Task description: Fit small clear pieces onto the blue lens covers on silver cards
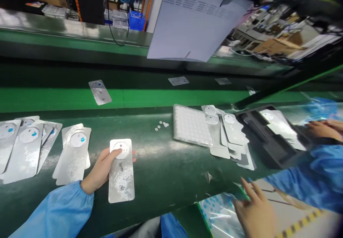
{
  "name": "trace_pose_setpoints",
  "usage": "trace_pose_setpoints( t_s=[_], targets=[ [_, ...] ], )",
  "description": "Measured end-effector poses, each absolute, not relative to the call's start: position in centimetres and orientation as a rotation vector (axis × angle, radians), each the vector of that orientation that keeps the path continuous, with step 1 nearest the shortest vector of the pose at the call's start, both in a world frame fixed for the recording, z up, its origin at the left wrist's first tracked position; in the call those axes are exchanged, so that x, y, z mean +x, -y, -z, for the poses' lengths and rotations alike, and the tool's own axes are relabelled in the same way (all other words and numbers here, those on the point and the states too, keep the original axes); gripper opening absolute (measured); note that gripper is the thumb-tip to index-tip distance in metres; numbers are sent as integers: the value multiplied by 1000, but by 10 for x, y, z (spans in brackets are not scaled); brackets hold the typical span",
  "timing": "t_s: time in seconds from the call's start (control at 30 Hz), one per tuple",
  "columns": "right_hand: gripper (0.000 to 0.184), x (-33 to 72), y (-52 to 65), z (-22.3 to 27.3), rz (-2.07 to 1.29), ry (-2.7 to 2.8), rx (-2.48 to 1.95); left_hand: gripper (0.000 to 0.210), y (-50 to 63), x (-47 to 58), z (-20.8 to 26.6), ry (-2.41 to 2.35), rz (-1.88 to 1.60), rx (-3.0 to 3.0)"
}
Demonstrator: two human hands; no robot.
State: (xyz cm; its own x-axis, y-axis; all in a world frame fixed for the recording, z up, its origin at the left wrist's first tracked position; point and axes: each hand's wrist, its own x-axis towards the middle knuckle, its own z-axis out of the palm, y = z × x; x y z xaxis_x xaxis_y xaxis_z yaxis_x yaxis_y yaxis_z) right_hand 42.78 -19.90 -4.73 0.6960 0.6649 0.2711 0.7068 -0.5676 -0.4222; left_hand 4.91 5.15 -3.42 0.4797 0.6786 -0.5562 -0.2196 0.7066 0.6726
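My left hand (100,170) grips a silver rectangular plate (121,182) by its left edge, thumb on the white octagonal face near the top. Its fingers are behind the plate. At the lower right, blurred by motion, my right hand (255,209) is raised over a clear sheet of blue round stickers (221,213). A small blue sticker (249,179) shows at its fingertips. To the left of the held plate lie similar plates (73,159), their octagons bearing blue dots. Another group of plates (23,155) overlaps at the far left.
A white gridded tray (191,125) stands beside stacked plates (232,134). Small white discs (162,125) lie left of it. A black foam tray (270,141) holds more plates. A co-worker's hands (324,129) are at the far right. A grey panel (198,23) hangs above.
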Motion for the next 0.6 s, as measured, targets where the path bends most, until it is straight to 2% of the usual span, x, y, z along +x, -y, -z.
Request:
trace_pose_setpoints(
  t_s=[0.07,0.17,0.3,0.47,0.6],
  targets=[
    [35,394,146,56,191,1283,-2215,42,-52,49,32,-935,-581,573],
    [31,343,43,59,63,1618,-1874,43,-52,49,28,-948,-598,576],
    [38,312,-32,61,39,1823,-1770,47,-51,47,29,-929,-627,603],
    [45,298,28,70,21,2049,-1701,53,-50,48,39,-909,-678,613],
    [73,278,105,69,-27,2304,-1569,69,-48,50,41,-889,-749,654]
  ],
)
